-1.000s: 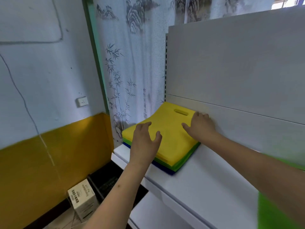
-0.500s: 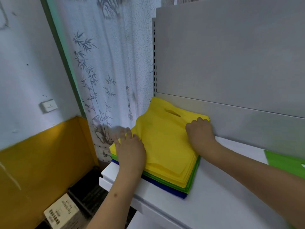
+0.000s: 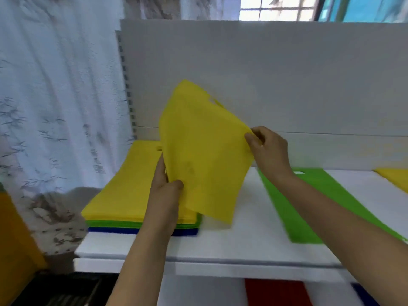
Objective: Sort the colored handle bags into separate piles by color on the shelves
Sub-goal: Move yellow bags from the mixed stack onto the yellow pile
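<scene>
We see a white curtain printed with grey bamboo and landscape motifs (image 3: 55,111) hanging at the left, reaching down beside the shelving. Low at the far left edge is a mustard-yellow painted wall section (image 3: 11,250). A grey slotted metal upright (image 3: 127,85) runs along the left edge of the pale grey back panel (image 3: 287,69). Above that panel we see a bright barred window (image 3: 276,7).

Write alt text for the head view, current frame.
Both hands, left hand and right hand, hold one thin yellow handle bag lifted above a mixed stack of yellow, green and blue bags on a white shelf. A flat green handle bag lies to the right, another yellow bag at the far right edge.
</scene>
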### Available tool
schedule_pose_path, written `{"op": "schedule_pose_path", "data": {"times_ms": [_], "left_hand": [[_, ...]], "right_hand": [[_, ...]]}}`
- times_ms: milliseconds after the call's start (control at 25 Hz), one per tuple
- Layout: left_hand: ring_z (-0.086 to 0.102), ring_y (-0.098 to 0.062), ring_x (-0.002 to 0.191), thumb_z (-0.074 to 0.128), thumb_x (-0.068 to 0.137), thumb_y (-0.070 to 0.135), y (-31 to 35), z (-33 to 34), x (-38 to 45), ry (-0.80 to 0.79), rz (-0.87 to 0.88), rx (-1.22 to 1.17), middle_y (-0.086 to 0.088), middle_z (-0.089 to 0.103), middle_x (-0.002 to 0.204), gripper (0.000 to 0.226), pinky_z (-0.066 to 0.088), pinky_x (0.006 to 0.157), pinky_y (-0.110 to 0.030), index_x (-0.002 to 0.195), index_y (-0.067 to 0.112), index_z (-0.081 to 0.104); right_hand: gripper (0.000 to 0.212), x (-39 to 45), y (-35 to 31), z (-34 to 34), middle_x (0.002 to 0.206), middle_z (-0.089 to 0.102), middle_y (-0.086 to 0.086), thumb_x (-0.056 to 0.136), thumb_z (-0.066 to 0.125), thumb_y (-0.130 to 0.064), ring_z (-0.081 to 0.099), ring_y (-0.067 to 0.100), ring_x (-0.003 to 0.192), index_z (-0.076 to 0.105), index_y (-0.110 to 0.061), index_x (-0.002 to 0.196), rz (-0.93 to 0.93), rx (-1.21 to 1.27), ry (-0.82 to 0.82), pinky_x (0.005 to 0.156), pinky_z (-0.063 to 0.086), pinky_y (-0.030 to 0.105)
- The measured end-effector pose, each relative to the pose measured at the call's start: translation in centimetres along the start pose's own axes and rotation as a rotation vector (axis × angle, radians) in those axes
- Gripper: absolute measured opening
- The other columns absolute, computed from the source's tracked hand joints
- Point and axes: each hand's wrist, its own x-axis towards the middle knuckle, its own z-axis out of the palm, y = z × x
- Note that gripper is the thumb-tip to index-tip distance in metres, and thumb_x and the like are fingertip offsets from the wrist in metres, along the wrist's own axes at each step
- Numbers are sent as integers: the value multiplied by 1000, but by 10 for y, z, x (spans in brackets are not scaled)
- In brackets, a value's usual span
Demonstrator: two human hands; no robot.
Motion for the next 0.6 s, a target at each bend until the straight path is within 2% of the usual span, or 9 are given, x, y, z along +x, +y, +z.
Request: {"op": "schedule_pose_path", "data": {"times_ms": [80,160,240,320,440,520,600], "left_hand": [[67,-16,105,36,87,-12,-7,46,-12,-142,-57,-90,12,68,119,71,57,84,-41,131,41,53],[66,-15,106,40,94,-3,-19,90,-26,-241,-103,-147,15,68,118,59,57,86,-41,131,41,52],[64,-16,110,45,98,10,-33,134,-43,-316,-155,-139,16,65,123,48,55,90,-44,134,41,51],[63,-18,111,51,98,16,-46,184,-60,-356,-214,-109,10,62,129,46,53,93,-47,138,40,48],[62,-24,112,65,90,18,-67,260,-77,-380,-241,-7,-5,59,130,56,52,94,-49,140,36,46],[62,-22,108,71,86,20,-83,321,-88,-413,-190,98,-8,60,127,62,55,88,-41,140,34,47],[63,-9,96,71,86,19,-95,379,-99,-436,-133,165,-3,61,120,63,52,73,-22,141,31,45]], "right_hand": [[15,-15,18,-56,82,66,-10,92,62,-29,58,6,75,72,-19,98,87,-2,87,66,42,21],[17,-31,39,-109,81,65,-15,92,63,-28,59,3,75,73,-18,100,162,-16,149,70,45,18],[19,-50,65,-164,82,65,-19,92,62,-27,62,8,81,74,-18,103,229,-68,223,79,50,29],[20,-64,99,-221,89,70,-11,93,61,-26,63,13,86,73,-17,105,266,-144,274,84,51,39],[26,-78,160,-300,114,70,-1,93,61,-25,63,15,103,70,-17,116,348,-201,326,95,48,41],[30,-83,208,-354,124,65,-1,92,62,-23,59,13,112,66,-14,121,365,-239,335,102,44,37],[33,-84,251,-399,129,62,1,93,62,-23,56,16,119,64,-12,124,379,-301,330,106,40,33]]}}
